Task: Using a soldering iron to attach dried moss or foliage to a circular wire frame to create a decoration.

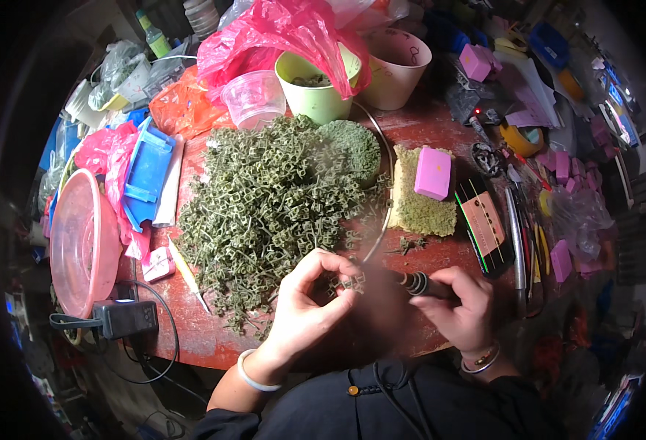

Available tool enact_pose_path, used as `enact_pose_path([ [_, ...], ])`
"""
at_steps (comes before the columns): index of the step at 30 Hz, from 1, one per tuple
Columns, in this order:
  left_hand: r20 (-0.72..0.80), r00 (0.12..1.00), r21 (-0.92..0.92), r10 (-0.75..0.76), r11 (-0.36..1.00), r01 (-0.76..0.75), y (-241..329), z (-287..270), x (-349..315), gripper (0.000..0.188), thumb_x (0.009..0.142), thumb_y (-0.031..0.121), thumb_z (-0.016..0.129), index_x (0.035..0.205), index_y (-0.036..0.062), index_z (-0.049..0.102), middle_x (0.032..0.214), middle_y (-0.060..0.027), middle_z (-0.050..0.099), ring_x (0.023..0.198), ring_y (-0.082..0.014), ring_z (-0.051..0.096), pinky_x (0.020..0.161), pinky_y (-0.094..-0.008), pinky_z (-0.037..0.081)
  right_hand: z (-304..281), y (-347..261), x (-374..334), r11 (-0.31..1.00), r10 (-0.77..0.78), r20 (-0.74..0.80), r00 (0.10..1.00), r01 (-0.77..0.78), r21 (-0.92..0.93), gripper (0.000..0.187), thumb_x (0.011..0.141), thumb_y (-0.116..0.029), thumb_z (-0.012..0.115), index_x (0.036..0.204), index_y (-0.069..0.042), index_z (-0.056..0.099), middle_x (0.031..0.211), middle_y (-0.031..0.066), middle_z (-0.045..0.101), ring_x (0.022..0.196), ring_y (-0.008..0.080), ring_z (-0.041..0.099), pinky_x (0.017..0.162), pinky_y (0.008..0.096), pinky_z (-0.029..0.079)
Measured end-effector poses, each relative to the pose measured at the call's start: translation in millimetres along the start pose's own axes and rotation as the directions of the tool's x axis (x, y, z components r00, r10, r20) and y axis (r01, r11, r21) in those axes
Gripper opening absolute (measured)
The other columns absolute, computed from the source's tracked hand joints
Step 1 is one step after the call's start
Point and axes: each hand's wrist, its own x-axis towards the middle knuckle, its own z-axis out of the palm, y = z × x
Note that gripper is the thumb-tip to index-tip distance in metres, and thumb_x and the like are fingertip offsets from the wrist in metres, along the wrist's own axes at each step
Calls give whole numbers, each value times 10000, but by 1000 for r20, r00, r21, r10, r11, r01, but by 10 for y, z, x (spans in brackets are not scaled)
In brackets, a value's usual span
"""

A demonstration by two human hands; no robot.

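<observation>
My left hand [305,301] is closed in a pinch, thumb against forefinger, on a small green square-framed piece [352,282]. It sits at the near edge of a large heap of similar green pieces [268,194]. Just to the right, my right hand [464,304] is wrapped round a dark handheld tool [427,285] with a ribbed front end. The tool points left toward the piece, with a gap between them. A hazy blur lies in that gap, so the tool's tip cannot be made out.
Beyond the heap stand a light green cup [316,103] and a pink-white cup [400,77]. A pink block [433,174] rests on a yellow-green sponge [426,213]; a thin pale cable [389,154] curves past it. A pink basin [85,242] and black power box [126,318] are left; slim tools [517,242] lie right.
</observation>
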Motion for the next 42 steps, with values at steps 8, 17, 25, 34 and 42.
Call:
enact_pose_path([
  [8, 112, 989, 285, 95, 951, -123, -52, -58, 17, 206, 793, -3, 699, 987, 12, 632, 984, -39, 578, 871, -105, 558, 776, -235, 447, 264, -207, 145, 932, 15, 95, 995, -48, 359, 235, 786, -56, 767, 992, -74, 655, 692, 8, 610, 505, 78, 517, 462, 257, 392],
  [17, 52, 996, 105, 78, 991, -83, -19, -16, 13, 182, 809, -26, 666, 984, 12, 634, 960, -30, 578, 826, -93, 546, 760, -235, 459, 249, -110, 82, 803, 219, 178, 959, -281, 525, 106, 852, -19, 707, 945, -47, 664, 627, -89, 486, 567, 1, 407, 500, 209, 321],
  [25, 86, 996, -80, -33, 996, 40, 12, -45, 3, 233, 830, -63, 668, 1054, -19, 627, 1060, -73, 628, 993, -139, 601, 893, -278, 485, 251, -107, 82, 717, 259, 222, 940, -341, 608, 137, 860, -37, 727, 981, -38, 663, 684, -91, 495, 635, -14, 416, 536, 186, 314],
  [34, 17, 999, -132, -44, 990, 46, 17, -41, -1, 244, 836, -75, 682, 1065, -8, 626, 1025, -76, 647, 795, -77, 603, 634, -187, 476, -237, 261, -26, 947, 145, -186, 972, -191, -258, 267, 830, -239, 784, 914, -26, 646, 697, 93, 582, 564, 238, 556, 523, 340, 433],
  [42, 49, 996, -151, -72, 985, 79, 16, -67, -11, 239, 865, -53, 663, 1099, -15, 634, 1109, -74, 625, 1040, -139, 588, 918, -280, 482, -355, 233, -94, 962, 101, -119, 988, -127, -240, 383, 830, -356, 778, 774, -24, 595, 608, 70, 515, 498, 212, 520, 467, 330, 392],
])
